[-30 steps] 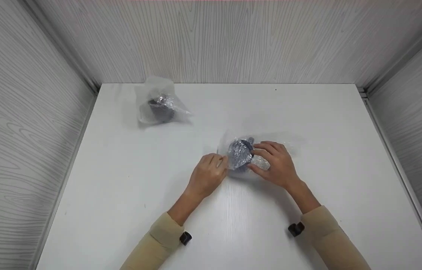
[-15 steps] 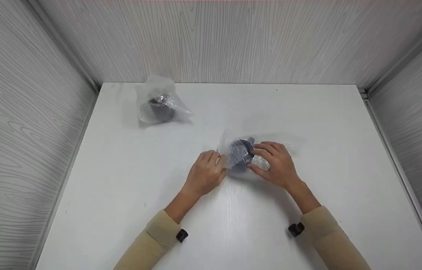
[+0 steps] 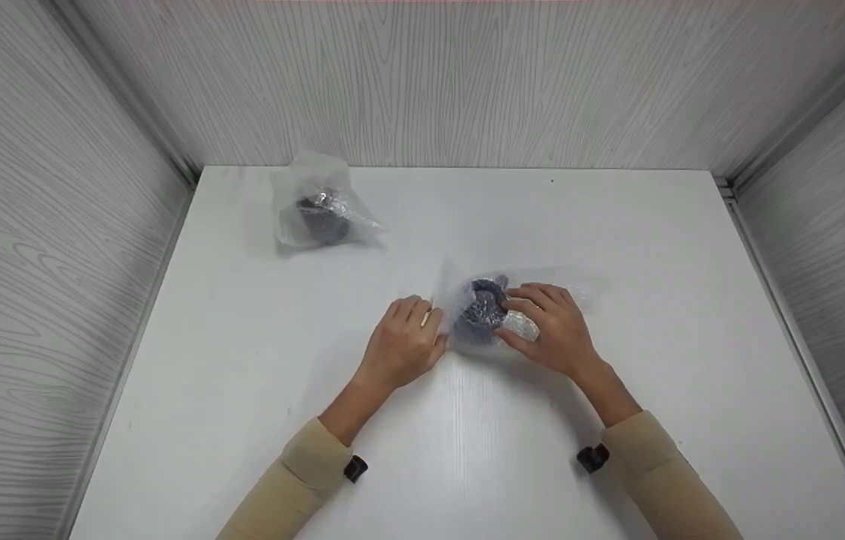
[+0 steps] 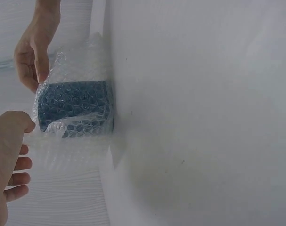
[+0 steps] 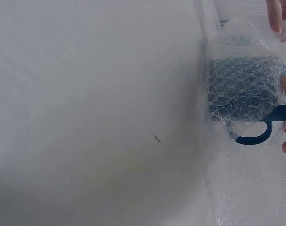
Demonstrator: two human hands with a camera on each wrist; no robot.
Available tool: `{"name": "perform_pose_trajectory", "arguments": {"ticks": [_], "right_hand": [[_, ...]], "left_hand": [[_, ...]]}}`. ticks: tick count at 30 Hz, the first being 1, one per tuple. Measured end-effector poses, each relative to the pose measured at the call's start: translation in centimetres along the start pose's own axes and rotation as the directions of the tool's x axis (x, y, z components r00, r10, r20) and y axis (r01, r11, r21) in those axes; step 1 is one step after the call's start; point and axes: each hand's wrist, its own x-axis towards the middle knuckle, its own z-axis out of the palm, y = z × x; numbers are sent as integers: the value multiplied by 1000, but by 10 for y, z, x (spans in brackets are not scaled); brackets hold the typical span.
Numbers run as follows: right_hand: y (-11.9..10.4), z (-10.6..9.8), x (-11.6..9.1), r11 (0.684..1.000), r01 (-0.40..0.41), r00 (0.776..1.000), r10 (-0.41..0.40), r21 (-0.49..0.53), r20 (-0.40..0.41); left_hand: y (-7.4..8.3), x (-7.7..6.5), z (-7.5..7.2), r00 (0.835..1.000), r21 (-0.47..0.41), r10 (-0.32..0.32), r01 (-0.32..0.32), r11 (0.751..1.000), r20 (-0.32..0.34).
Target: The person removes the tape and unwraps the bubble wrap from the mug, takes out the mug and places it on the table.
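Observation:
A dark blue mug (image 3: pixel 485 306) stands upright on the white table, wrapped in clear bubble wrap (image 3: pixel 452 289). My left hand (image 3: pixel 401 343) pinches the wrap's edge, just left of the mug. On the other side, my right hand (image 3: pixel 558 330) grips the mug at its rim, thumb near and fingers far. The right wrist view shows the mug's handle (image 5: pixel 256 139) and a strip of its rim uncovered, while bubbles cover the body. In the left wrist view, the wrap (image 4: pixel 69 155) stretches out toward the left hand's thumb and curled fingers.
A second dark mug-like thing (image 3: pixel 326 223) in bubble wrap sits at the table's back left. More loose wrap (image 3: pixel 568 279) lies flat behind the right hand. Wood-grain panels (image 3: pixel 422 82) enclose the table (image 3: pixel 459 465) at the back and both sides.
My left hand has moved left, drawing the bubble wrap off the mug's mouth, so the opening shows more. The right hand has stayed in place on the mug.

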Motion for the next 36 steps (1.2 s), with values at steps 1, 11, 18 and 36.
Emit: {"name": "perform_pose_trajectory", "arguments": {"ticks": [1,11,18,36], "right_hand": [[0,0,0,1000,-2,1000,2,-2,3],[1,-1,1,1000,-9,1000,9,2,22],[1,-1,1,1000,-16,1000,15,8,21],[-1,-1,1,1000,-19,1000,19,8,19]], "left_hand": [[-1,0,0,1000,1,0,0,1000,-2],[-9,-3,-5,1000,45,6,-6,999,-9],[-13,-5,-6,1000,63,10,-8,998,-29],[-24,-23,-4,992,18,-123,123,992,8]]}}
